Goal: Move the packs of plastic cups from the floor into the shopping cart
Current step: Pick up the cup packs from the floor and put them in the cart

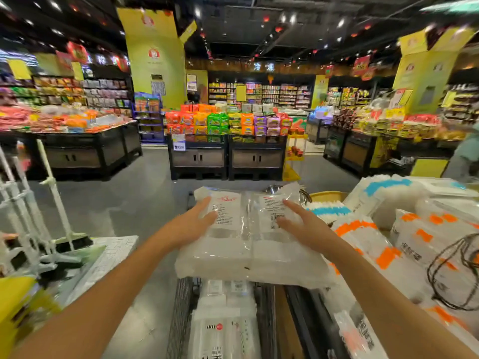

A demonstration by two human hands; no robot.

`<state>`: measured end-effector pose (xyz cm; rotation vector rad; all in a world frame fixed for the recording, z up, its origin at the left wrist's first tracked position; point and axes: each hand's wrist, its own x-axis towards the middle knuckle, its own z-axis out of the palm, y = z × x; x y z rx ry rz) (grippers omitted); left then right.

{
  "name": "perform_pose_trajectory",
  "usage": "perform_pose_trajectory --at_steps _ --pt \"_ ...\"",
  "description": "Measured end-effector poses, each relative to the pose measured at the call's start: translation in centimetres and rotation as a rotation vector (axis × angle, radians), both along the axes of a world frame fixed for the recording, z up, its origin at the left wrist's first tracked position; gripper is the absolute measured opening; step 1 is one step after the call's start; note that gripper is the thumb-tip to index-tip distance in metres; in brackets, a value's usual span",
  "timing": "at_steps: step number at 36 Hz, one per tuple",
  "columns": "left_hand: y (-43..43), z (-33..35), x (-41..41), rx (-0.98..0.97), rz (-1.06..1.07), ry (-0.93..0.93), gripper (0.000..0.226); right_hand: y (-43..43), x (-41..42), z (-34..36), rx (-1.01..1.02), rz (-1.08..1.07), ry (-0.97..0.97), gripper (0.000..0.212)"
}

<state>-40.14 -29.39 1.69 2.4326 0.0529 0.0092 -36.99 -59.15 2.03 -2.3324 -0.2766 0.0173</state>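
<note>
Left arm (111, 286) and right arm (383, 288) extended forward; left hand (198, 224) and right hand (302, 225) — fingers straight, palms turned inward — level.

The black wire-mesh shopping cart (181, 307) stands on the grey polished floor (129, 203). Inside the cart lie clear plastic packs of cups with white labels (223, 320). Just right of the cart, clear packs banded orange and blue (363, 237) are heaped; their support is hidden.

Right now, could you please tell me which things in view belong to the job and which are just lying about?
Job: pack of plastic cups, held between left hand and right hand; shopping cart below it; packs already in the cart.
Lying about: broom; noodle display; orange-striped packs on the right.
</note>
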Motion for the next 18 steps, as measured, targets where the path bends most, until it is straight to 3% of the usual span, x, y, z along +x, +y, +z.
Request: perform_pose_trajectory --at_steps 9,18 --pt "0.5 -6.0 7.5 -0.109 0.013 0.047 0.060 1.7 10.3 -7.4 0.038 0.100 0.097 0.069" --pt "4.8 -18.7 18.2 -0.232 0.036 0.155 0.063 5.6 20.9 -19.1 0.016 0.081 0.221 0.071"
